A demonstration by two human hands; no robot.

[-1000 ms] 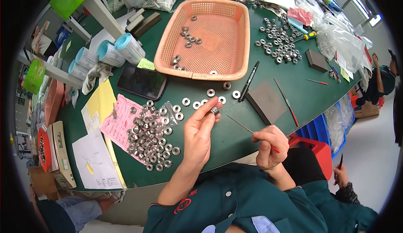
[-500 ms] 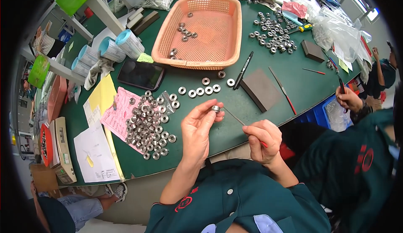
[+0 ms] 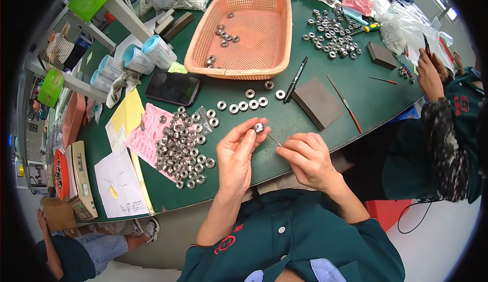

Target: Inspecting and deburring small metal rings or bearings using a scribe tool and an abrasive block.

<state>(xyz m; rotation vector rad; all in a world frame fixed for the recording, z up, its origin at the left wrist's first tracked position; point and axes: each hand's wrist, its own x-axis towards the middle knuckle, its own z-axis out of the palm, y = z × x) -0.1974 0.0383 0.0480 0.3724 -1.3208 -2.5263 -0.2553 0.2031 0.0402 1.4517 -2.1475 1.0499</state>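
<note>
My left hand [image 3: 235,156] pinches a small steel ring [image 3: 258,128] between thumb and fingertips, a hole visible in its side. Closed around a thin needle file [image 3: 274,140], my right hand [image 3: 308,161] points the metal shaft toward that ring. My fingers cover the file's handle, and I cannot tell whether its tip touches the ring. Left of my left hand lies a heap of similar steel rings [image 3: 183,150], partly on a pink sheet [image 3: 147,129]. Several more rings [image 3: 253,104] stand in loose rows beyond my hands.
A peach plastic basket [image 3: 239,73] holds a few rings. Right of it lie a black pen [image 3: 296,79], a dark block [image 3: 317,102] and a red-handled file [image 3: 345,104]. A phone [image 3: 173,88] rests at left. Another person's hand [image 3: 430,76] is at far right.
The ring in my left hand has turned, showing its side hole. My right hand has shifted left and its grip has changed, hiding the file's red handle. The neighbouring person has moved back.
</note>
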